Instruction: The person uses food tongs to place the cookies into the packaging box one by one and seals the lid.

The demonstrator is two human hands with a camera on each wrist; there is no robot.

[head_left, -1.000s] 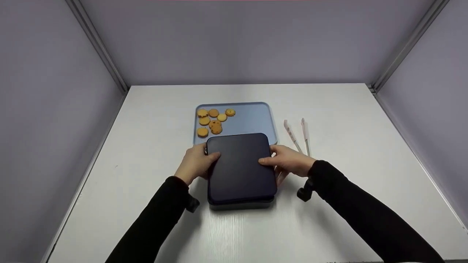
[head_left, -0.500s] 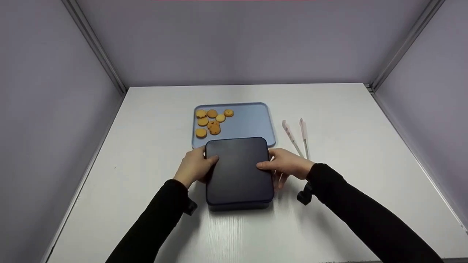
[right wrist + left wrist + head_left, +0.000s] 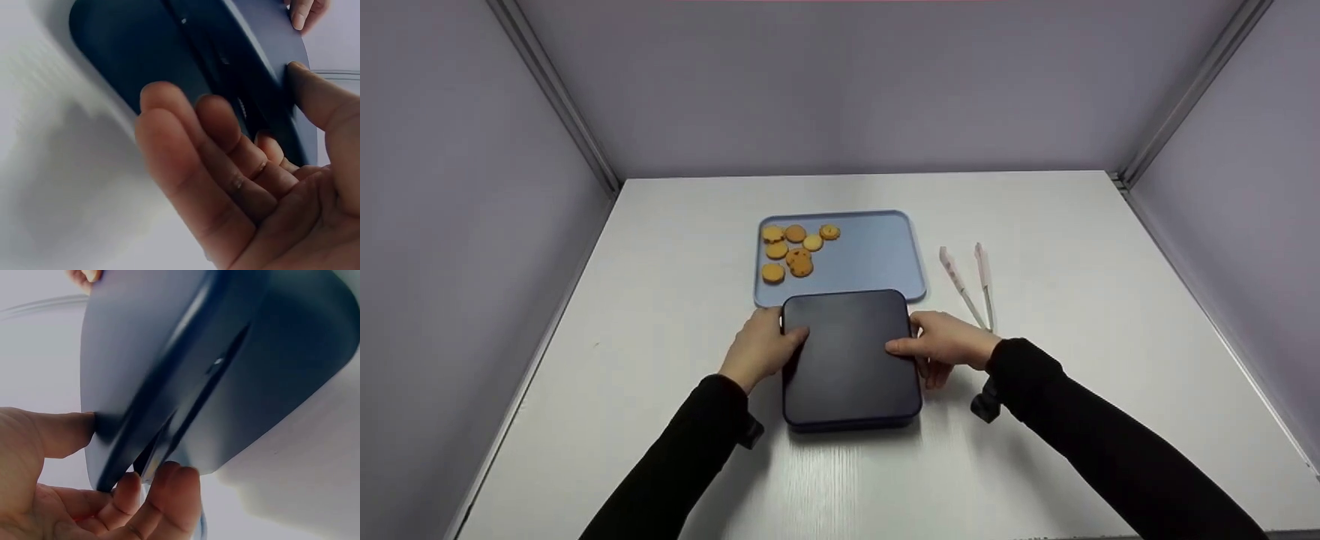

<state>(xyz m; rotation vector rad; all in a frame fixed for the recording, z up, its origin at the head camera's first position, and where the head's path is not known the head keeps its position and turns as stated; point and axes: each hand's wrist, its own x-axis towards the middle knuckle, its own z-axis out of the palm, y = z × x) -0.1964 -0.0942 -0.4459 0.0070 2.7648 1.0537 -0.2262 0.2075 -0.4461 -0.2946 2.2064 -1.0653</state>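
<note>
A dark blue rectangular lid [image 3: 849, 360] lies over a matching tin box [image 3: 242, 410] in front of me. My left hand [image 3: 759, 349] holds the lid's left edge, its thumb on top and its fingertips beneath the rim. At the opposite edge, my right hand [image 3: 949, 341] grips with the thumb on top; some of its fingers rest beside the box wall. Both wrist views show a narrow wedge of space between lid and box, wider toward the far end. The lid hides what is inside the box.
Behind the box a light blue tray [image 3: 877, 251] carries several cookies [image 3: 800, 264] on its left part. Pale tongs [image 3: 984, 270] lie to the right, their near end meeting the right hand in view. Walls enclose the white table [image 3: 660, 285] at back and sides.
The lid has come down and slightly toward me with both hands, so its near end now sits over the box. More of the tray's front edge shows.
</note>
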